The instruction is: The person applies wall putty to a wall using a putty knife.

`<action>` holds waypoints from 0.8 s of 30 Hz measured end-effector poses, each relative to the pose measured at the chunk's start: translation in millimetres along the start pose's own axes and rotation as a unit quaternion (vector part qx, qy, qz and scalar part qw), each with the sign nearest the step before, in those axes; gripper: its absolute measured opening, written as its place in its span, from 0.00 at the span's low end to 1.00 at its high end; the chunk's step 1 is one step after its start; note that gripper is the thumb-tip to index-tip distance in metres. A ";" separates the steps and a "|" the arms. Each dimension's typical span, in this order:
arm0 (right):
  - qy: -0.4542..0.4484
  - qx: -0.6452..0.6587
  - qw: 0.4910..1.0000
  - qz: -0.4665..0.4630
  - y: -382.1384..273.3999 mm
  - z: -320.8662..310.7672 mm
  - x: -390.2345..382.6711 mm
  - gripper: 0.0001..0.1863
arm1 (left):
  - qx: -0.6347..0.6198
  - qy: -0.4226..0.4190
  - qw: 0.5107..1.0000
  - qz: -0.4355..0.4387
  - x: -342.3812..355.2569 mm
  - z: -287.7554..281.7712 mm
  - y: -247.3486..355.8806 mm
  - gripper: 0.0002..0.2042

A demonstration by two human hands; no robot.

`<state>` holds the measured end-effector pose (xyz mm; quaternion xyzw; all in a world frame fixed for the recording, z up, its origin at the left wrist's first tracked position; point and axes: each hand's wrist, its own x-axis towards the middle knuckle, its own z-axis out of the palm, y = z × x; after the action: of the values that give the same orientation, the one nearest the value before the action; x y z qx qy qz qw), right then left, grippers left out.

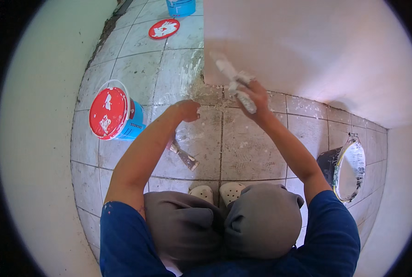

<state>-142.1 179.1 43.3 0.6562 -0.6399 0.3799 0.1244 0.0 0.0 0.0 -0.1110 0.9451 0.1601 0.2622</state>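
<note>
My right hand (256, 99) is closed round the thick, white-smeared handle of a trowel-like tool (224, 67). The tool's long, pale front part is blurred and reaches the pinkish-white wall near its left corner edge; whether it touches cannot be told. My left hand (187, 111) is held lower and to the left, with its fingers curled in. What they hold, if anything, is hidden. Below that forearm a putty knife (186, 158) shows its stained blade, with its handle partly behind the arm. Whether it lies on the floor or hangs from the hand is unclear.
A blue bucket with a smeared red lid (109, 113) stands at left. Farther off are a loose red lid (164, 28) and another blue bucket (181, 7). A dark, crusted bucket (349, 171) is at right. Walls (307, 41) border the stained tile floor (252, 147).
</note>
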 end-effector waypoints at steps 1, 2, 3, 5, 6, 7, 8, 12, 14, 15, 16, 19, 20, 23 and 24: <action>0.046 0.002 0.999 -0.014 -4.1 -6.9 5.8 0.20 | 0.017 -0.026 0.999 -0.018 -0.9 0.0 -1.5 0.22; 0.094 0.004 0.995 -0.027 -5.0 -8.3 8.1 0.21 | 0.034 -0.053 0.997 -0.036 -3.2 1.1 -2.4 0.24; 0.107 -0.008 0.994 -0.021 -2.5 7.9 13.4 0.21 | 0.051 -0.052 0.997 -0.027 -1.2 -7.6 -17.3 0.24; -0.042 -0.024 0.998 0.027 20.4 40.0 -6.6 0.21 | 0.038 -0.066 0.995 -0.063 3.8 -4.4 -16.4 0.23; -0.042 -0.026 0.998 0.030 29.0 54.6 -22.7 0.21 | 0.039 -0.067 0.995 -0.060 4.9 -6.3 -10.2 0.23; -0.111 -0.065 0.991 0.028 40.5 66.5 -38.7 0.21 | 0.027 -0.068 0.996 -0.056 8.1 -13.2 0.9 0.23; -0.181 -0.098 0.978 0.024 44.7 74.9 -46.8 0.21 | 0.012 -0.071 0.996 -0.058 8.1 -14.9 4.9 0.23; -0.182 -0.018 0.982 0.046 29.8 70.3 -40.7 0.21 | -0.019 -0.046 0.997 -0.058 1.7 -8.7 -5.4 0.23; -0.039 0.002 0.999 0.001 17.5 57.4 -31.6 0.20 | -0.001 -0.057 0.996 -0.068 -1.3 -5.7 -10.1 0.22; -0.041 0.001 0.999 0.001 15.6 53.4 -27.7 0.20 | -0.003 -0.056 0.996 -0.067 0.0 -4.1 -12.8 0.22; -0.012 -0.007 1.000 0.022 12.4 52.1 -22.4 0.20 | 0.009 -0.057 0.996 -0.067 0.5 -2.9 -17.7 0.22; -0.040 -0.035 0.998 0.037 28.4 62.5 -32.1 0.19 | 0.037 -0.067 0.996 -0.053 14.6 -4.2 -10.1 0.22; -0.098 -0.045 0.994 0.027 40.4 66.4 -41.8 0.18 | 0.050 -0.077 0.995 -0.047 22.5 -6.5 -3.6 0.23; -0.168 -0.036 0.981 0.088 33.9 71.6 -49.9 0.19 | -0.014 -0.052 0.998 -0.023 25.7 -5.3 1.4 0.23; -0.169 -0.029 0.981 0.087 26.0 69.8 -49.1 0.19 | -0.016 -0.055 0.998 -0.028 21.7 -0.5 -3.6 0.23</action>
<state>-137.4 166.5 -44.9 0.6491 -0.7171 0.2537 -0.0001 -17.4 -6.2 -12.0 -0.1326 0.9230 0.1737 0.3168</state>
